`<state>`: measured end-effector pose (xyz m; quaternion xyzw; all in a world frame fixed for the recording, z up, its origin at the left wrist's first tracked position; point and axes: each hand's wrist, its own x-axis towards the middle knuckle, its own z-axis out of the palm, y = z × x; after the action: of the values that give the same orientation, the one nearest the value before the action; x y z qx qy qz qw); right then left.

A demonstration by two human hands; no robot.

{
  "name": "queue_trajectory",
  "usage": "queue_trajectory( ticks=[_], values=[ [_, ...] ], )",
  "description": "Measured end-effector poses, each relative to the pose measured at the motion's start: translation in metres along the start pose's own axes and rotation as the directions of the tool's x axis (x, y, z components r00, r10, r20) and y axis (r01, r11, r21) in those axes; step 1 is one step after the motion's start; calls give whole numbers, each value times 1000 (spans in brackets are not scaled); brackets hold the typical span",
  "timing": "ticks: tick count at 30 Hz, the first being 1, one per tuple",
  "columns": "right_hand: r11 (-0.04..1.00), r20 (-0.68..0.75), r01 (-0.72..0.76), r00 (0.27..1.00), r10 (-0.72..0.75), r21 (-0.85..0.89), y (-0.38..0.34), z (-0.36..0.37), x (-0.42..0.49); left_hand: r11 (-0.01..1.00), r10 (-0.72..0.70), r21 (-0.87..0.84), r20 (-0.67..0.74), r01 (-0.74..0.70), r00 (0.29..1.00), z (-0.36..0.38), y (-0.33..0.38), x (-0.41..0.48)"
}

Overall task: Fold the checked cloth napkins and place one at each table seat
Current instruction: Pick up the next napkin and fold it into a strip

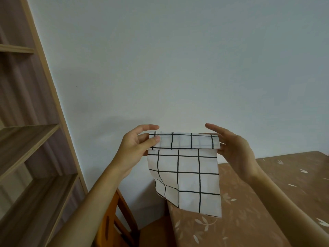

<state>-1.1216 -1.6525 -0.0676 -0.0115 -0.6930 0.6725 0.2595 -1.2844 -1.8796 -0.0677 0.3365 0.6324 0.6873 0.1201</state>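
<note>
Fingers [150, 139] of left hand [135, 148] pinching the left end of checked napkin [185, 173], thumb pressed on the near face of the folded-over top band, index stretched out above the edge. Right hand [233, 148] gripping the right end, thumb hidden behind the cloth, fingers loosely extended leftward over the top. Napkin held up in the air before the pale wall [169, 59], top strip turned down toward the viewer, rest hanging free, lower left corner curled, lower edge over the near left part of the table [267, 202] with its brown leaf-patterned cover. Both forearms raised, reaching forward from below. Wooden shelf unit [26, 139] at left; shelves in view bare. Wooden chair [115, 220] low, just left of the table.
</note>
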Motion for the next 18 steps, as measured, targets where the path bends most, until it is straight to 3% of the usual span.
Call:
queue_trajectory(
  ticks=[3, 6, 9, 14, 18],
  values=[
    [970, -3, -68, 998, 69, -234, -4, 3, -3, 996, 78, 52, -17, -77, 997, 1, -2, 1],
    [912, -45, -56, 998, 41, -406, -3, 8, -4, 988, 142, 69, -20, -140, 990, 3, -3, 1],
    [927, -105, -19, 994, -22, -376, -3, 12, -4, 987, 144, 71, -10, -143, 990, 5, -1, -1],
    [967, -146, 23, 987, -62, -253, -2, 10, -3, 1000, -20, 21, 167, 17, 986, 1, -1, -4],
    [970, -192, 42, 977, -89, -237, -1, 9, -1, 996, -49, 86, 130, 38, 990, 3, -10, -4]
  ],
)
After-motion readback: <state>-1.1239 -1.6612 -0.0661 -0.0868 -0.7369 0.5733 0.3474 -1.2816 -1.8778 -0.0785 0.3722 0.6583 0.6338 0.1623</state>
